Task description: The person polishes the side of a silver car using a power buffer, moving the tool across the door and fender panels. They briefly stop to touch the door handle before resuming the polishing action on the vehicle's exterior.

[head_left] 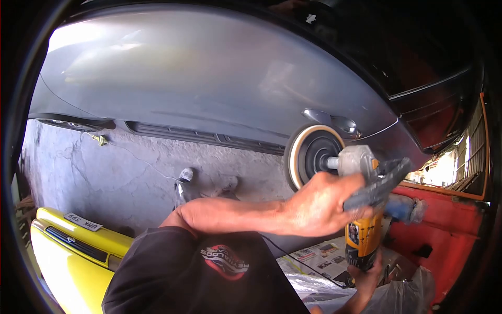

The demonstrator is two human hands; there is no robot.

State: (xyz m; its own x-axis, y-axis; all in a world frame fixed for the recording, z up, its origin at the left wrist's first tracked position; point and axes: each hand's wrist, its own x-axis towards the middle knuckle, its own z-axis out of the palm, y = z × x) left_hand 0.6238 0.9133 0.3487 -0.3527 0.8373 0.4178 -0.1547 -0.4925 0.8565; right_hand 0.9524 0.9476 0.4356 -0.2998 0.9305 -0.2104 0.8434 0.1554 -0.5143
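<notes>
A yellow and grey power polisher is in both my hands, its body upright in the view. My left hand is closed round the dark front handle, with the forearm reaching across from the left. Lower down, my right hand wraps the rear of the yellow body, partly hidden by it. The round polishing pad, with a pale rim and dark centre, overlaps the grey car door right beside the door handle. Hazy patches show on the door's paint.
A yellow car panel with a number plate stands at lower left. On the right is a red panel. Newspaper and clear plastic sheeting lie below the polisher. A thin cord crosses the concrete floor.
</notes>
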